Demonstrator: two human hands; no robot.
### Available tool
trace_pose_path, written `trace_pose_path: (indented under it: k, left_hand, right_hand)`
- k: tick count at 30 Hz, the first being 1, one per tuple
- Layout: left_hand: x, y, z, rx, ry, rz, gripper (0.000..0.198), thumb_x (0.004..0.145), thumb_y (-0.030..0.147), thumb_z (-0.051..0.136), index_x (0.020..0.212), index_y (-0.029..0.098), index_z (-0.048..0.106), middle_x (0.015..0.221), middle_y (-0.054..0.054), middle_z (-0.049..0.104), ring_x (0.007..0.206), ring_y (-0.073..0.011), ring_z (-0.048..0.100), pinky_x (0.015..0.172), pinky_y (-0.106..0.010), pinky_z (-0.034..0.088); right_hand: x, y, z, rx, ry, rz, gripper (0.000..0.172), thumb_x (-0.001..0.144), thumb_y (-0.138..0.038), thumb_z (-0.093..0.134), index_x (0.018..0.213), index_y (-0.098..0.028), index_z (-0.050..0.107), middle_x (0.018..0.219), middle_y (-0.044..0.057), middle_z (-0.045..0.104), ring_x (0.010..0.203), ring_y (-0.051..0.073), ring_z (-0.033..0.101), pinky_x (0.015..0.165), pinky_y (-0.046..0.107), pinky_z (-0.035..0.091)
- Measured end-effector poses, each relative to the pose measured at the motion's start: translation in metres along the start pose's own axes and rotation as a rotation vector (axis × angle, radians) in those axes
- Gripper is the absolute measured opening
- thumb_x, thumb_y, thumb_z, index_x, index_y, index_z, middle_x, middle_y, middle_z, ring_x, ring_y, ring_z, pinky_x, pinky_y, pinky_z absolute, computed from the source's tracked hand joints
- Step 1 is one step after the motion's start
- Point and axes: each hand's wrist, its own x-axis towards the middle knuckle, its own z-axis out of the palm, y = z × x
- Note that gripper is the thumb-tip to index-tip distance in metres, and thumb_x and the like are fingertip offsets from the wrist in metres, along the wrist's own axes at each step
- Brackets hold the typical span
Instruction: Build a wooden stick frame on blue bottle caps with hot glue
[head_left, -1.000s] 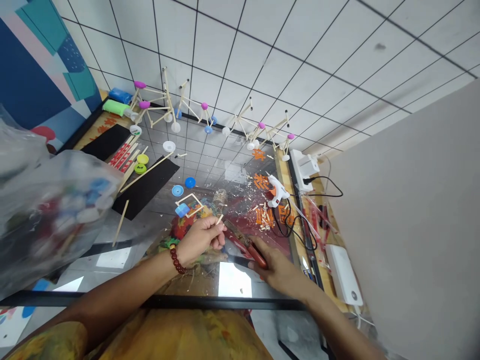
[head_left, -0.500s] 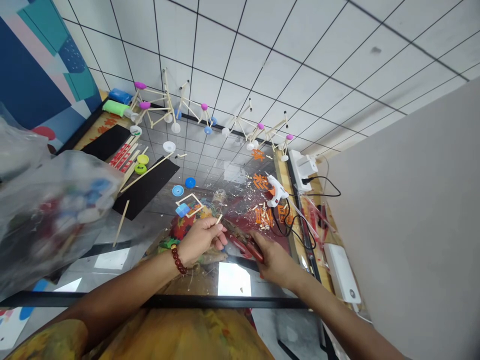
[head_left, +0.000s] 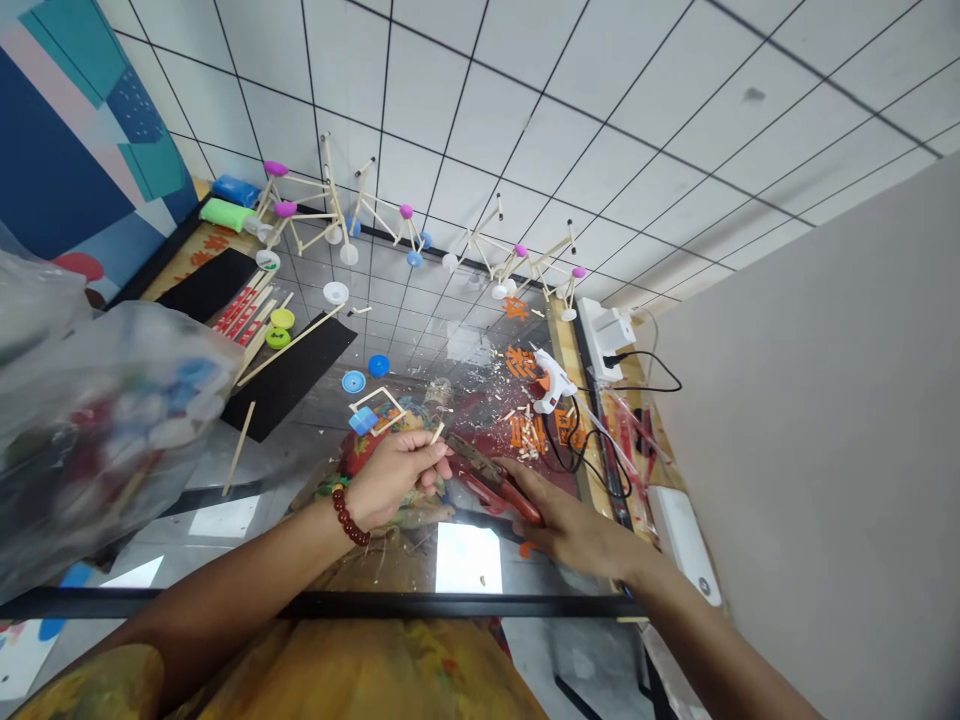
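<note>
Between thumb and fingers of my left hand [head_left: 394, 475] is a short pale wooden stick [head_left: 437, 433], its end pointing up and away from me. My right hand [head_left: 551, 515] grips a pair of red-handled pliers [head_left: 495, 480], whose dark jaws lie just right of the stick; I cannot tell whether they touch it. Beyond my left hand a small square frame of sticks [head_left: 381, 402] lies on the glossy tabletop [head_left: 420, 330], with a blue piece [head_left: 364, 420] on one corner. Two blue bottle caps [head_left: 354, 381] are a little farther off.
A white glue gun [head_left: 555, 382] with a black cord rests at the right among stick scraps [head_left: 525, 430]. Stick models with caps and pink tops [head_left: 406, 212] line the back. Plastic bags [head_left: 127, 420] fill the left, beside black sheets [head_left: 300, 375]. A power strip [head_left: 604, 335] stands right.
The pliers and my right hand have shifted slightly right and toward me. My left hand still holds the stick in nearly the same place.
</note>
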Motion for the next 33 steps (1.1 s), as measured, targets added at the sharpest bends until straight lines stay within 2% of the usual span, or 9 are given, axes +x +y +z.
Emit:
trace_pose_path:
  k: [2,7,11,20,23,25,27,30,33]
  left_hand:
    - [-0.001,0.001,0.001,-0.037,0.013,-0.013,0.03,0.072,0.037,0.079,0.066,0.012,0.062,0.061,-0.001,0.061,0.045,-0.0045,0.042,0.045,-0.02,0.034]
    - [-0.001,0.001,0.002,-0.107,0.054,-0.071,0.026,0.075,0.033,0.078,0.075,0.01,0.065,0.061,-0.002,0.062,0.045,-0.0041,0.041,0.045,-0.02,0.032]
    - [0.0,-0.002,0.0,-0.14,0.024,-0.123,0.026,0.077,0.033,0.076,0.078,0.009,0.067,0.067,-0.005,0.064,0.047,-0.0051,0.044,0.047,-0.02,0.034]
    - [0.003,-0.006,-0.003,-0.007,-0.008,-0.048,0.026,0.076,0.035,0.076,0.072,0.011,0.065,0.069,-0.004,0.066,0.048,-0.0062,0.051,0.05,-0.022,0.04]
    - [0.003,-0.005,-0.005,0.057,0.0,-0.084,0.026,0.077,0.035,0.074,0.069,0.012,0.063,0.069,-0.006,0.069,0.048,-0.0091,0.057,0.049,-0.022,0.04]
    - [0.002,-0.006,-0.005,0.083,-0.005,-0.085,0.025,0.077,0.034,0.072,0.067,0.013,0.062,0.066,-0.006,0.068,0.046,-0.0086,0.055,0.047,-0.021,0.038]
    - [0.002,-0.007,-0.003,0.114,-0.015,-0.06,0.025,0.078,0.032,0.07,0.064,0.013,0.061,0.063,-0.005,0.066,0.044,-0.0073,0.052,0.046,-0.021,0.037]
    - [0.001,-0.009,0.002,0.152,0.035,-0.008,0.023,0.079,0.028,0.067,0.064,0.013,0.06,0.058,-0.002,0.063,0.042,-0.0066,0.05,0.047,-0.02,0.037]
    - [-0.001,-0.011,0.009,0.145,0.105,0.015,0.021,0.08,0.026,0.063,0.064,0.014,0.059,0.056,-0.001,0.062,0.041,-0.0065,0.048,0.047,-0.02,0.038]
  right_hand:
    - [0.001,-0.001,0.003,0.019,0.011,0.007,0.072,0.085,-0.018,0.055,0.153,-0.021,0.031,0.156,0.013,0.04,0.144,0.028,0.039,0.117,0.047,0.034]
    - [0.007,-0.002,0.013,0.049,0.046,-0.004,0.068,0.085,-0.016,0.054,0.15,-0.021,0.035,0.148,0.012,0.051,0.136,0.027,0.049,0.114,0.046,0.038]
    - [0.005,-0.003,0.013,0.066,0.06,-0.005,0.072,0.082,-0.014,0.054,0.151,-0.02,0.034,0.153,0.012,0.046,0.138,0.027,0.046,0.115,0.045,0.036]
    - [0.001,-0.009,0.017,0.034,0.014,0.063,0.068,0.079,-0.011,0.052,0.145,-0.018,0.037,0.14,0.014,0.057,0.128,0.026,0.055,0.105,0.04,0.044]
    - [0.003,-0.009,0.022,0.025,0.057,0.032,0.06,0.079,-0.009,0.051,0.137,-0.018,0.042,0.128,0.012,0.063,0.115,0.024,0.062,0.097,0.037,0.048]
    - [0.003,-0.006,0.025,0.005,0.084,0.023,0.052,0.078,-0.009,0.051,0.13,-0.019,0.046,0.117,0.011,0.068,0.104,0.023,0.066,0.089,0.034,0.051]
    - [0.002,-0.003,0.027,-0.041,0.108,0.034,0.052,0.076,-0.009,0.052,0.127,-0.019,0.047,0.109,0.01,0.07,0.097,0.023,0.067,0.083,0.033,0.051]
    - [0.001,0.0,0.029,-0.124,0.153,0.06,0.059,0.074,-0.009,0.054,0.131,-0.02,0.045,0.107,0.01,0.07,0.096,0.024,0.068,0.083,0.033,0.051]
    - [0.001,0.002,0.031,-0.189,0.192,0.075,0.058,0.076,-0.01,0.054,0.132,-0.021,0.046,0.105,0.01,0.07,0.096,0.025,0.068,0.082,0.033,0.051]
